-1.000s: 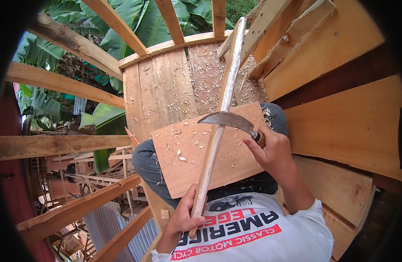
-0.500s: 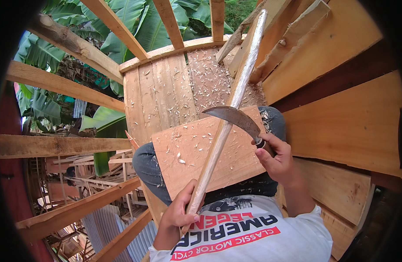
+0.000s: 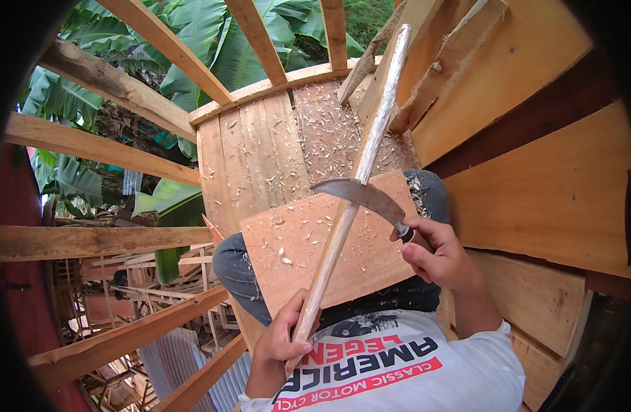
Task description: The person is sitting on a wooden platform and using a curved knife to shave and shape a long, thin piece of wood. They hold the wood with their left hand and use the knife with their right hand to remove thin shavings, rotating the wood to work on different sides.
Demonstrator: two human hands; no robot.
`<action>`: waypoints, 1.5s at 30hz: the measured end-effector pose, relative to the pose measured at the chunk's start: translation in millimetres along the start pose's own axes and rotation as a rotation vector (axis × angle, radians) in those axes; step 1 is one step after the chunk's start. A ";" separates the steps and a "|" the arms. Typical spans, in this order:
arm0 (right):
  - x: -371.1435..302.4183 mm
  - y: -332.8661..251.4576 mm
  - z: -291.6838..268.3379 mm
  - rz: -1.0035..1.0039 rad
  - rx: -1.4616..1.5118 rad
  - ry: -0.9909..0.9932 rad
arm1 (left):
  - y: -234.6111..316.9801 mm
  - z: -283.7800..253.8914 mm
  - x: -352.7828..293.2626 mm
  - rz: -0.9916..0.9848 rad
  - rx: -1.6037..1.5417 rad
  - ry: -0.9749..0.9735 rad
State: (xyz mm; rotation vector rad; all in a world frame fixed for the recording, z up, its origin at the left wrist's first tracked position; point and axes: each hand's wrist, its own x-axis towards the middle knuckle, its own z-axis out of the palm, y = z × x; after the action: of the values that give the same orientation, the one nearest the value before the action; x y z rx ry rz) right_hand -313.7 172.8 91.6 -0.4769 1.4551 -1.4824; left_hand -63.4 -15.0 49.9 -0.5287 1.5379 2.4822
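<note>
My left hand is closed round the lower end of a long pale wooden stick, which slants away from me up to the right. In my right hand is the dark handle of a sickle. Its curved metal blade crosses the stick near the middle and seems to rest on it. A flat wooden board lies across my lap under both, dotted with pale shavings.
Beyond my knees is a plank floor strewn with shavings. Wooden bars stand along the left and far sides, with banana leaves behind. Large wooden panels lean on the right.
My right hand and the sickle have moved slightly down along the stick, toward me. The stick's far end has dipped a little. My left hand keeps its hold.
</note>
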 end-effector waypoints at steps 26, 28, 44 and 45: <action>7.0 11.5 -11.4 0.048 0.069 -0.105 | -2.2 -6.6 -7.7 -0.018 -0.070 -0.001; 7.7 8.5 -12.7 -0.066 0.031 -0.059 | -2.3 -3.2 -8.5 -0.034 -0.091 0.010; 6.5 7.5 -5.0 0.009 0.067 -0.149 | -12.8 -10.9 -12.1 -0.027 -0.080 0.015; 8.7 6.4 -7.4 -0.030 0.049 -0.096 | -12.5 -12.2 -13.6 -0.016 -0.078 0.020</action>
State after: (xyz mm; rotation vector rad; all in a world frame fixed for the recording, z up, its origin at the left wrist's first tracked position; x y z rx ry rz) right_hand -321.5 170.8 81.1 -0.5345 1.3382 -1.4949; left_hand -44.3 -19.7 39.8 -0.5780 1.4424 2.5411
